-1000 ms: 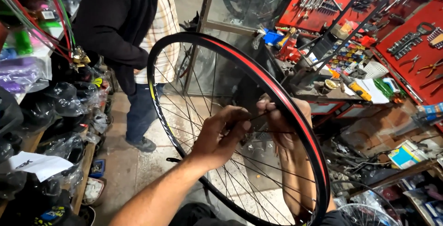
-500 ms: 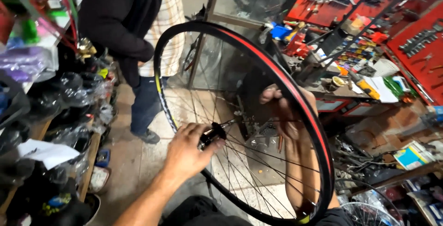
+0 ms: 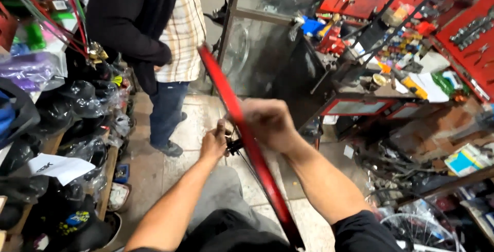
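Far left: shelving (image 3: 105,180) packed with dark helmets in clear plastic bags (image 3: 62,113), coloured cables hanging above, a white paper slip (image 3: 56,167) lying on the stock. Next right, a second person (image 3: 154,36) stands on the tiled floor (image 3: 200,123), dark jacket over a checked shirt, blue jeans, dark shoes; their hands are not at the work. Centre: the wearer's left hand (image 3: 213,144) is curled closed around the black hub end (image 3: 234,146) of a bicycle wheel (image 3: 242,128), fingers pinching the axle stub. The wheel is seen almost edge-on, upright and tilted, its red rim band running from upper left near the standing person's hip down to the wearer's lap. Thin spokes are just visible below the hub. Just right of the rim, the right hand (image 3: 270,123) is closed in a fist on the far side of the hub; what its fingers grip is hidden by the rim, cannot tell. Right: a cluttered workbench (image 3: 360,102) with small parts, red tool boards (image 3: 463,30) carrying wrenches above it, and another spoked wheel (image 3: 417,226) lying low at the lower right.
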